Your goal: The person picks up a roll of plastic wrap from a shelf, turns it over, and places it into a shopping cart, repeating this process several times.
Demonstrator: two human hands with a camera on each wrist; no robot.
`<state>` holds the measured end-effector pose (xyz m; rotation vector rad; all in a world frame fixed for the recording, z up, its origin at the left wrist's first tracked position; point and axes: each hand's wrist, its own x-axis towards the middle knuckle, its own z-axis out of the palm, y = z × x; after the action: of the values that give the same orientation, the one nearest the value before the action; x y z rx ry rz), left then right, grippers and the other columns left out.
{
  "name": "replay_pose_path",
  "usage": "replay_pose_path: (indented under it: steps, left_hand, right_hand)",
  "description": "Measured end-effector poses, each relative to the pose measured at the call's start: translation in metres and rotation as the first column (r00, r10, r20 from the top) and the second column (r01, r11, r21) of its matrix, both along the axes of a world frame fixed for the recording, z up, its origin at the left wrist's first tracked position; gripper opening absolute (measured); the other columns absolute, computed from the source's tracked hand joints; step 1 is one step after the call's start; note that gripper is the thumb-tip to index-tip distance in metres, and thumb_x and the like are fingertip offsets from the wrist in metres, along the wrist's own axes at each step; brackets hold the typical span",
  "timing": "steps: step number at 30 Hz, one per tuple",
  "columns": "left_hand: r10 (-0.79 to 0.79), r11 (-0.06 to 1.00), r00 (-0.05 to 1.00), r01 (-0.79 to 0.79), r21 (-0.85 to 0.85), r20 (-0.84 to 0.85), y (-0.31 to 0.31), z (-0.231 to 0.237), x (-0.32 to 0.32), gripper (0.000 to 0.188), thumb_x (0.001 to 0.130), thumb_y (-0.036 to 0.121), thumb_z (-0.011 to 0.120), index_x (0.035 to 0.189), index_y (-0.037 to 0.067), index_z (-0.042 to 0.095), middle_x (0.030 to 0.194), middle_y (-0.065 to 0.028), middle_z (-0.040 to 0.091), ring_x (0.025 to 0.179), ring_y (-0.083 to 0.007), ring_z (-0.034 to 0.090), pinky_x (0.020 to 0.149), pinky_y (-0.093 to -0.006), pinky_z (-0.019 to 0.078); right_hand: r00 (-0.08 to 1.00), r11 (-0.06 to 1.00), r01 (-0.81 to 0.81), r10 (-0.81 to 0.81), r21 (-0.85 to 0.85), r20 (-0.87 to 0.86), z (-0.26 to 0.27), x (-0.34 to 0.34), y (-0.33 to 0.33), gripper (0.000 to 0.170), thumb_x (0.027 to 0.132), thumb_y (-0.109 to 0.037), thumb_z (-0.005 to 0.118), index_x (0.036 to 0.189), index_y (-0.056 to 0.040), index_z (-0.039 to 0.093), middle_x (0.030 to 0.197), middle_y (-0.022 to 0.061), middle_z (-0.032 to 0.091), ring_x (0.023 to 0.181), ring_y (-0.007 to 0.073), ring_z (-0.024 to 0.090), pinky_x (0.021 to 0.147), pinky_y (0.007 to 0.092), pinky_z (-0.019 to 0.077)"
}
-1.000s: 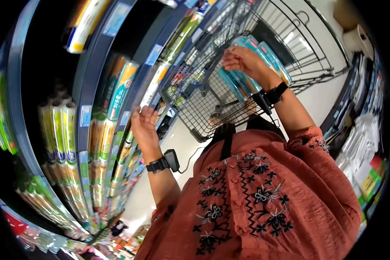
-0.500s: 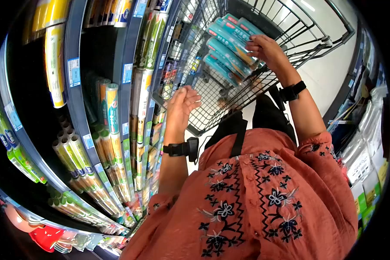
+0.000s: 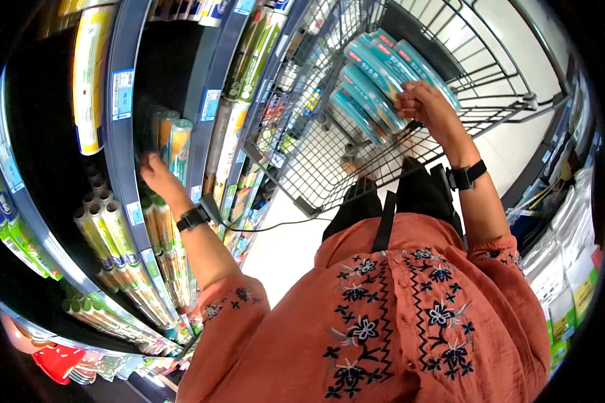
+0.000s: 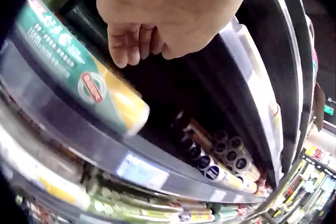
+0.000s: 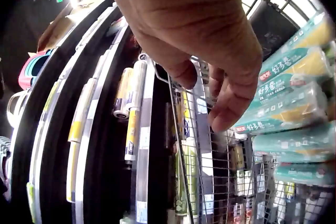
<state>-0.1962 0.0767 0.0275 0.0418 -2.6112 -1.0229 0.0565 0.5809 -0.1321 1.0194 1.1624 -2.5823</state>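
The left hand reaches into the shelf beside upright teal-and-orange rolls. In the left wrist view this hand has loosely bent fingers above the dark shelf space, right of a teal roll; nothing shows in its grasp. Over the wire cart, the right hand hangs with relaxed, bent fingers, close to several teal packaged rolls. The right wrist view shows this hand holding nothing, left of the teal packages. Whether it touches them, I cannot tell.
Other wrapped rolls and clusters of tubes fill the shelving at left. Price labels line the shelf edges. Clear plastic packages stand at right, and a cable runs from the left wrist.
The left hand has moved left from the cart's near side into the shelf by the teal rolls. The right hand remains by the teal packages in the cart as the head view shifts.
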Motion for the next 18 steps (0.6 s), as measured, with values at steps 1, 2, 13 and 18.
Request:
replay_pose_path:
  steps: [1, 2, 13, 18]
  left_hand:
    - [0.025, 0.981, 0.995, -0.043, -0.187, -0.099, -0.021, -0.004, -0.015, 0.029, 0.098, 0.021, 0.053, 0.105, -0.004, 0.067, 0.106, -0.0178, 0.069, 0.100, -0.0301, 0.065, 0.087, -0.0396, 0.0512]
    - [0.034, 0.926, 0.980, -0.106, -0.361, -0.198, -0.043, -0.009, -0.030, 0.031, 0.097, 0.022, 0.053, 0.103, -0.004, 0.069, 0.106, -0.0208, 0.070, 0.100, -0.0334, 0.065, 0.087, -0.0430, 0.0509]
    - [0.287, 0.642, 0.958, -0.202, -0.740, -0.013, -0.138, -0.025, -0.073, 0.049, 0.101, 0.031, 0.052, 0.135, -0.004, 0.056, 0.136, -0.0285, 0.057, 0.119, -0.0439, 0.058, 0.099, -0.0451, 0.0461]
    - [0.295, 0.714, 0.955, -0.220, -0.665, 0.000, -0.147, -0.029, -0.073, 0.049, 0.101, 0.032, 0.052, 0.134, -0.004, 0.057, 0.135, -0.0283, 0.057, 0.118, -0.0438, 0.058, 0.100, -0.0448, 0.0460]
  right_hand:
    - [0.999, 1.000, -0.018, 0.018, -0.013, -0.030, 0.000, -0.004, -0.006, 0.033, 0.097, -0.024, 0.059, 0.119, 0.0004, 0.053, 0.091, 0.0065, 0.061, 0.088, 0.0197, 0.066, 0.082, 0.0336, 0.0573]
    - [0.999, 0.999, -0.033, 0.032, -0.043, -0.033, -0.001, -0.008, -0.013, 0.030, 0.098, -0.022, 0.058, 0.118, -0.0001, 0.053, 0.088, 0.0045, 0.061, 0.085, 0.0195, 0.066, 0.082, 0.0338, 0.0571]
    - [0.977, 0.976, -0.213, 0.213, 0.034, -0.009, 0.034, -0.044, -0.094, 0.025, 0.100, -0.019, 0.054, 0.118, -0.0015, 0.054, 0.099, 0.0109, 0.067, 0.085, 0.0213, 0.069, 0.074, 0.0344, 0.0589]
    - [0.960, 0.956, -0.278, 0.280, 0.091, -0.014, 0.050, -0.045, -0.125, 0.023, 0.100, -0.019, 0.054, 0.114, -0.0007, 0.055, 0.098, 0.0121, 0.066, 0.084, 0.0231, 0.070, 0.073, 0.0352, 0.0593]
